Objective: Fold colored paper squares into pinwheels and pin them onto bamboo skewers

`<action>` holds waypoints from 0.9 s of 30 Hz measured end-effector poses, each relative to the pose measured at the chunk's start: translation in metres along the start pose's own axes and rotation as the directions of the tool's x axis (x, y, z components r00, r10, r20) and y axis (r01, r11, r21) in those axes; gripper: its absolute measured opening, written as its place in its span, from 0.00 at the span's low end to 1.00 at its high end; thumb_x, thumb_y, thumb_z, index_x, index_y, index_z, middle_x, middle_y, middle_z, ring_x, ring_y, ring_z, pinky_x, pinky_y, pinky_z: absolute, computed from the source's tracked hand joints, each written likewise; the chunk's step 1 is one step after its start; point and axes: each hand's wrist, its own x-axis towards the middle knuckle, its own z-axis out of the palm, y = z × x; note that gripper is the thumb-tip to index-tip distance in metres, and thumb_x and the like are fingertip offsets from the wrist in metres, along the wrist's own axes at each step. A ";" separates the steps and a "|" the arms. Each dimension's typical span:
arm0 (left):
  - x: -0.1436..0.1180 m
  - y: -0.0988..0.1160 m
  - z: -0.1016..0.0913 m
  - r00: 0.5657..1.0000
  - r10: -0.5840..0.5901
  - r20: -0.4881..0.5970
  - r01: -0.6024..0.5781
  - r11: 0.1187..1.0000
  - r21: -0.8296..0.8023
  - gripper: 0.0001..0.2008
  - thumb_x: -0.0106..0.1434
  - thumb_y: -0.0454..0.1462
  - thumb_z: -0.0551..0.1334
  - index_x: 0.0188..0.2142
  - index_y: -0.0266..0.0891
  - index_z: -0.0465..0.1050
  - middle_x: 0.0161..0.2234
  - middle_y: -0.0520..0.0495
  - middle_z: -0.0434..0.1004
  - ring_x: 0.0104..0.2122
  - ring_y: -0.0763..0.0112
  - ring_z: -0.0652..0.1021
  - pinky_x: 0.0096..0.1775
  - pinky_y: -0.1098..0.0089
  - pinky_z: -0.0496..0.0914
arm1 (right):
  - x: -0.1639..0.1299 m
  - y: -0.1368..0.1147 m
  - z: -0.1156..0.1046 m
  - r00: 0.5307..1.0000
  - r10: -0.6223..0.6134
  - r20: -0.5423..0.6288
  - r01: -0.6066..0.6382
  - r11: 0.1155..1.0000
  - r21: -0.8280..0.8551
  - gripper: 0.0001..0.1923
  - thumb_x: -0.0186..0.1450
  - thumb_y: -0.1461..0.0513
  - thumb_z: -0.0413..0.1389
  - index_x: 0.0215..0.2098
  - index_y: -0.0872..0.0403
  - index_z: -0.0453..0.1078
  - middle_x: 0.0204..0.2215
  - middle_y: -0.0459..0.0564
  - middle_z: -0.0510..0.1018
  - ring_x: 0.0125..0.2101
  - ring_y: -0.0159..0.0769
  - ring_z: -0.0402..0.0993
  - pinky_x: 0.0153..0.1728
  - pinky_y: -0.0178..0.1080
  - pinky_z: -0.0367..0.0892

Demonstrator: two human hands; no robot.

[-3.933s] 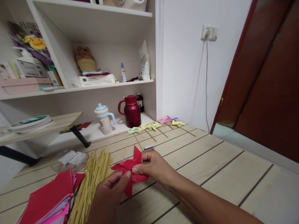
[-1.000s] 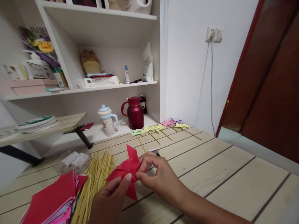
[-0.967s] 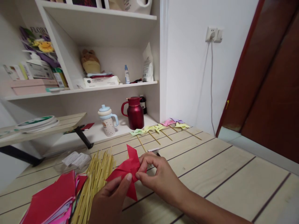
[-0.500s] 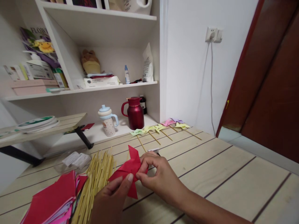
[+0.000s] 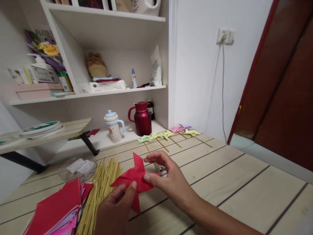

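The right hand point(image 5: 170, 181) has let its pinch go: fingers now spread off the red paper pinwheel point(image 5: 140, 176), thumb near its centre, so the left hand point(image 5: 116, 205), pinching the paper, seems its main support above the table point(image 5: 227, 182), beside the thin sticks point(image 5: 109, 174)

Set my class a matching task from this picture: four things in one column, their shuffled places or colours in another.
Things
1. red paper pinwheel
2. thin sticks
3. jug
4. spotted cup

Places and colours
A. light blue lid and handle
B. beside the paper stack
C. pinched by the left hand
D. dark red body

Right pairs: 1-C, 2-B, 3-D, 4-A
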 end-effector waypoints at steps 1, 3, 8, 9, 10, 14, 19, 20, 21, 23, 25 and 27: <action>0.001 -0.002 0.000 1.000 -0.024 0.020 0.024 1.000 -0.004 0.11 0.51 0.46 0.67 0.22 0.43 0.80 0.18 0.50 0.79 0.23 0.62 0.79 0.27 0.68 0.73 | 0.001 0.002 -0.002 1.000 0.031 0.000 -0.031 0.998 0.050 0.28 0.53 0.60 0.68 0.51 0.46 0.70 0.49 0.50 0.77 0.52 0.44 0.71 0.48 0.44 0.69; 0.004 -0.006 0.000 0.996 -0.066 0.063 0.067 0.998 -0.002 0.11 0.49 0.47 0.68 0.23 0.43 0.80 0.19 0.51 0.79 0.24 0.62 0.79 0.27 0.68 0.73 | 0.004 0.005 -0.005 0.996 0.083 0.046 -0.087 0.990 0.112 0.34 0.52 0.57 0.69 0.56 0.47 0.68 0.52 0.52 0.76 0.56 0.45 0.68 0.54 0.47 0.65; 0.010 -0.011 -0.004 0.991 -0.020 0.136 0.014 0.999 0.041 0.12 0.45 0.48 0.70 0.19 0.41 0.78 0.17 0.53 0.77 0.22 0.66 0.76 0.25 0.71 0.69 | 0.008 0.007 -0.006 0.967 0.159 0.198 -0.189 0.971 0.148 0.22 0.46 0.54 0.72 0.37 0.52 0.80 0.48 0.53 0.79 0.51 0.49 0.72 0.55 0.49 0.61; 0.009 -0.011 -0.004 0.990 -0.005 0.144 0.000 0.999 0.038 0.13 0.46 0.48 0.69 0.19 0.41 0.78 0.17 0.52 0.77 0.22 0.67 0.75 0.25 0.72 0.69 | 0.007 0.006 -0.006 0.966 0.147 0.211 -0.183 0.970 0.159 0.19 0.45 0.54 0.73 0.33 0.52 0.80 0.48 0.53 0.79 0.50 0.48 0.72 0.55 0.49 0.61; 0.009 -0.011 -0.003 0.990 -0.001 0.140 -0.004 0.999 0.035 0.13 0.46 0.48 0.69 0.20 0.41 0.79 0.18 0.52 0.77 0.22 0.67 0.76 0.26 0.72 0.69 | 0.007 0.005 -0.006 0.966 0.136 0.218 -0.174 0.970 0.169 0.16 0.45 0.54 0.73 0.30 0.53 0.80 0.48 0.53 0.78 0.50 0.48 0.73 0.55 0.48 0.61; 0.007 -0.010 0.000 0.997 0.012 0.073 -0.016 0.998 0.060 0.11 0.44 0.46 0.70 0.22 0.42 0.81 0.20 0.52 0.80 0.24 0.64 0.78 0.26 0.72 0.70 | 0.006 0.003 -0.005 0.971 0.140 0.195 -0.176 0.967 0.182 0.10 0.46 0.58 0.73 0.24 0.52 0.79 0.47 0.51 0.78 0.49 0.46 0.73 0.53 0.47 0.62; 0.011 -0.019 0.000 0.994 0.092 0.055 -0.099 0.985 0.142 0.11 0.45 0.47 0.69 0.24 0.44 0.82 0.23 0.51 0.82 0.28 0.62 0.79 0.31 0.69 0.71 | 0.006 0.002 -0.006 0.973 0.131 0.192 -0.161 0.975 0.153 0.07 0.48 0.62 0.70 0.26 0.51 0.80 0.47 0.50 0.78 0.48 0.45 0.73 0.52 0.45 0.64; 0.012 -0.021 0.001 0.994 0.100 0.051 -0.107 0.982 0.158 0.12 0.45 0.48 0.68 0.24 0.44 0.82 0.24 0.50 0.83 0.29 0.61 0.79 0.33 0.68 0.71 | 0.006 0.002 -0.007 0.974 0.124 0.191 -0.152 0.978 0.143 0.06 0.49 0.62 0.70 0.26 0.51 0.80 0.47 0.50 0.78 0.48 0.44 0.74 0.52 0.45 0.64; 0.013 -0.023 0.001 0.993 0.101 0.053 -0.109 0.979 0.171 0.12 0.46 0.49 0.68 0.25 0.44 0.82 0.25 0.50 0.83 0.29 0.60 0.79 0.34 0.67 0.71 | 0.006 0.001 -0.007 0.975 0.116 0.190 -0.142 0.981 0.131 0.05 0.49 0.62 0.69 0.27 0.51 0.80 0.47 0.49 0.78 0.48 0.44 0.74 0.51 0.44 0.65; 0.014 -0.026 0.002 0.993 0.102 0.055 -0.111 0.976 0.185 0.13 0.46 0.49 0.67 0.25 0.44 0.82 0.26 0.50 0.83 0.31 0.59 0.79 0.37 0.66 0.71 | 0.006 0.001 -0.008 0.977 0.104 0.185 -0.125 0.987 0.105 0.05 0.51 0.62 0.68 0.27 0.51 0.81 0.45 0.49 0.79 0.47 0.43 0.74 0.50 0.44 0.65; 0.014 -0.028 0.003 0.994 0.099 0.056 -0.107 0.976 0.188 0.15 0.45 0.50 0.67 0.26 0.44 0.82 0.27 0.49 0.84 0.32 0.58 0.79 0.38 0.65 0.71 | 0.005 0.001 -0.007 0.980 0.090 0.179 -0.105 0.992 0.074 0.04 0.51 0.63 0.67 0.28 0.51 0.81 0.43 0.49 0.79 0.45 0.42 0.74 0.49 0.43 0.65; 0.014 -0.029 0.004 0.994 0.089 0.063 -0.100 0.978 0.185 0.16 0.44 0.51 0.68 0.26 0.44 0.82 0.27 0.48 0.84 0.32 0.58 0.79 0.37 0.65 0.71 | 0.005 0.001 -0.006 0.983 0.068 0.168 -0.077 0.996 0.045 0.03 0.52 0.64 0.66 0.27 0.51 0.80 0.40 0.48 0.79 0.42 0.40 0.74 0.48 0.43 0.65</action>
